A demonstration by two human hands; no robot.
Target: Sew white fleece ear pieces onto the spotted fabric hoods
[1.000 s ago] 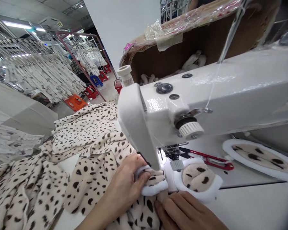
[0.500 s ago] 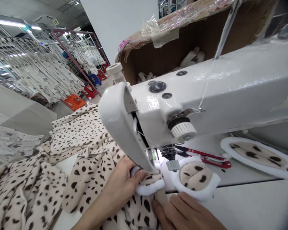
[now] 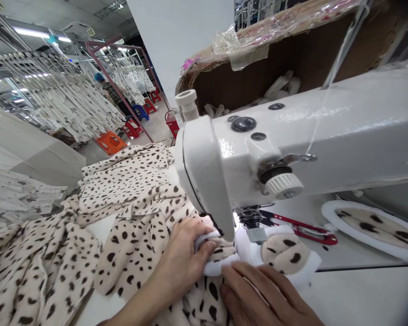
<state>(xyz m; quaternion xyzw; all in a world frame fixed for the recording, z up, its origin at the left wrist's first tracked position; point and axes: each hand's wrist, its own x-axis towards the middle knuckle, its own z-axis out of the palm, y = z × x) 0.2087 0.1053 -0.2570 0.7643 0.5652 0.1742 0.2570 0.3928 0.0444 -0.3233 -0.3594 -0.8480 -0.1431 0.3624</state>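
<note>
My left hand [image 3: 187, 253] is closed on a small spotted plush piece with white trim [image 3: 221, 267], its thumb on top, just under the head of a white sewing machine [image 3: 204, 167]. The fingers of my right hand [image 3: 261, 290] are bent together at the front edge of that trim, thumb below, pinching the edge with the spotted fabric [image 3: 212, 294] under it. The needle and presser foot are hidden behind the machine head. A second white-edged spotted piece [image 3: 282, 251] lies just beyond my right hand.
Red-handled thread snips [image 3: 306, 228] and an oval white-edged spotted piece [image 3: 374, 226] lie under the machine arm. Spotted fabric [image 3: 129, 181] heaps at the left. A cardboard box [image 3: 245, 86] stands behind the machine. Farther back are hanging garments [image 3: 71, 99], stools [image 3: 110, 142] and a person [image 3: 114, 95].
My right hand has moved forward from the lower spotted fabric onto the white trim. My left hand keeps its hold. The camera view has shifted, so the machine appears farther right.
</note>
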